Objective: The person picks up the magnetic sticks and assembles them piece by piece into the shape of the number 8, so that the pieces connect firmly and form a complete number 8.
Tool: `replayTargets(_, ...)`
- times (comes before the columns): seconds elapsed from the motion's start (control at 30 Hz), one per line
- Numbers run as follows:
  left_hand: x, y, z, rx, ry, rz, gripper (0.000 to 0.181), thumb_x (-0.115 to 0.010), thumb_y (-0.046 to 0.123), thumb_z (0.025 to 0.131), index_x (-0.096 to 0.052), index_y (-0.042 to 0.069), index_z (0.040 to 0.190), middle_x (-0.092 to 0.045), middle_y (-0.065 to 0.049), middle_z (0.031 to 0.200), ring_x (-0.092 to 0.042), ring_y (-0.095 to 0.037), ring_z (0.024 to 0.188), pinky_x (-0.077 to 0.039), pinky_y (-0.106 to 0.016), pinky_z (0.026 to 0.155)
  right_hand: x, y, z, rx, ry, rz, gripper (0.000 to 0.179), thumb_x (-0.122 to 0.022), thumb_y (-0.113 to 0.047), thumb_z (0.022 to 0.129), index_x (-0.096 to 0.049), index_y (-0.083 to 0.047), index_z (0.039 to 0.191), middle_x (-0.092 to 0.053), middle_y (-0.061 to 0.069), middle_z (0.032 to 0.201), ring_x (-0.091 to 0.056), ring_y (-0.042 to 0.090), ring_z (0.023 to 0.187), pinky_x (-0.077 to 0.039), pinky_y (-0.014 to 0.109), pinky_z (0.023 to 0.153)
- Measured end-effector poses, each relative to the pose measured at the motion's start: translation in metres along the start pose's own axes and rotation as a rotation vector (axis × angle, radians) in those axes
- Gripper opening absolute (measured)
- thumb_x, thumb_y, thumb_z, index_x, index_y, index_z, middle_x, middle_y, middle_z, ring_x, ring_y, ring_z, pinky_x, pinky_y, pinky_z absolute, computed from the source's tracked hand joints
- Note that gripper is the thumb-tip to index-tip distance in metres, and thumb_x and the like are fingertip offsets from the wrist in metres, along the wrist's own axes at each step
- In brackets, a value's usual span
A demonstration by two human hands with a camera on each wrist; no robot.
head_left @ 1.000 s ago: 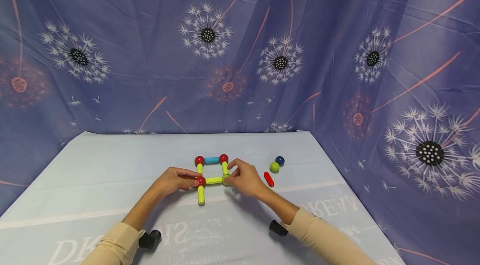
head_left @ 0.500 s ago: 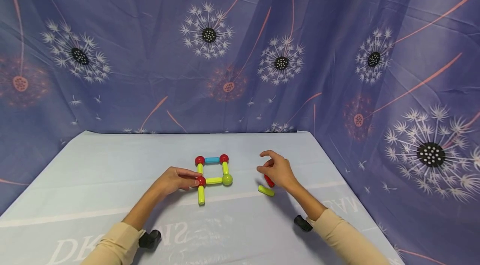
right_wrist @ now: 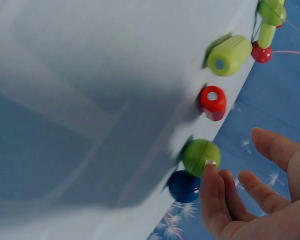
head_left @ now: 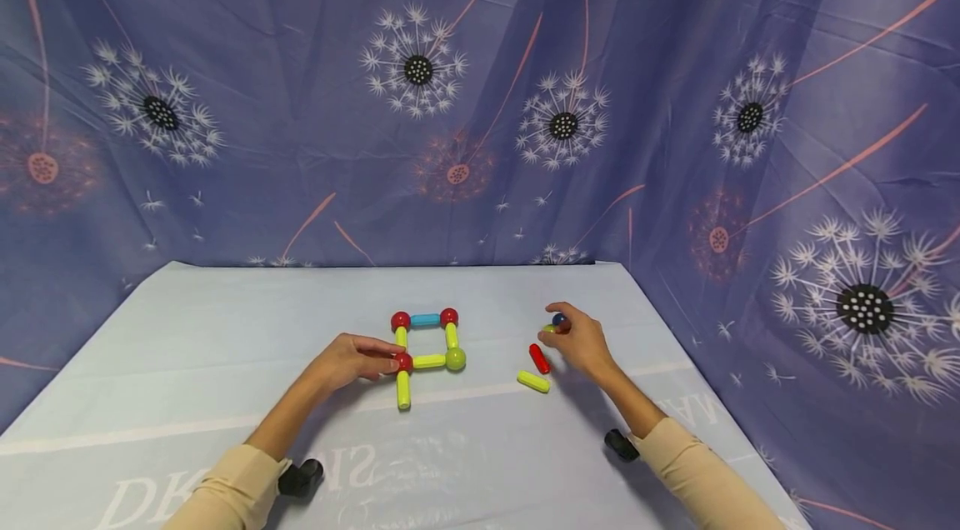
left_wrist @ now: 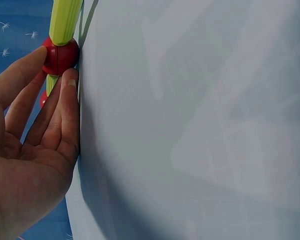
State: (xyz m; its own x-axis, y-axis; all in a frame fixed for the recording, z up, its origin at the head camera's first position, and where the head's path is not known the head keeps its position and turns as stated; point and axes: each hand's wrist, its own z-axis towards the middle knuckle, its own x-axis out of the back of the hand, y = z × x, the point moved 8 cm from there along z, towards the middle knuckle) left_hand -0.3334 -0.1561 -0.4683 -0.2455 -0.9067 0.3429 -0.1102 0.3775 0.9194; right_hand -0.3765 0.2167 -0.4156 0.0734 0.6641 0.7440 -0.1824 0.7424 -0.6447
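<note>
My left hand (head_left: 358, 365) pinches a red ball (left_wrist: 61, 56) at the near-left corner of a square built from balls and rods. A yellow-green rod (head_left: 403, 390) sticks out from that ball toward me. The square's other corners are two red balls (head_left: 448, 317) at the back and a green ball (head_left: 455, 359) at near right; a blue rod (head_left: 425, 320) forms its far side. My right hand (head_left: 581, 340) hovers over a loose green ball (right_wrist: 200, 156), thumb and fingers spread apart. One fingertip overlaps that ball in the right wrist view; whether it touches, I cannot tell.
A dark blue ball (right_wrist: 184, 186) lies beside the loose green one. Nearer me are a loose red rod (head_left: 539, 358) and a loose yellow-green rod (head_left: 533, 382). A patterned blue curtain (head_left: 480, 97) hangs behind the cloth-covered table (head_left: 225, 330).
My right hand has left the square's green corner ball and moved right, past the loose rods, to the loose balls. My left hand stays at the red corner ball.
</note>
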Motion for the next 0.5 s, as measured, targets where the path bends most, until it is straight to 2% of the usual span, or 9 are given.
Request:
replayTargets(0.2,-0.001,0.002,0.001,-0.007,-0.014,-0.013,0.037,-0.08,0.027,0.087,-0.076,0.009,0.119,-0.076,-0.007,0.115,-0.069,-0.017,0.091,-0.057,-0.034,0.08,-0.003,0.011,0.001,-0.012,-0.01,-0.037,0.05,-0.079,-0.02,0.087,-0.063,-0.007,0.133,-0.07,0.012,0.092,-0.062,0.023,0.082,-0.047,0.033,0.068)
replayTargets(0.5,-0.001,0.001,0.0,-0.005,-0.012,-0.012,0.036,-0.08,0.027,0.088,-0.076,0.009,0.119,-0.076,-0.007,0.115,-0.069,-0.016,0.092,-0.057,-0.034,0.081,-0.006,0.02,0.003,-0.025,-0.02,-0.077,0.047,-0.079,-0.021,0.087,-0.065,-0.008,0.13,-0.073,0.013,0.096,-0.065,0.024,0.084,-0.048,0.033,0.066)
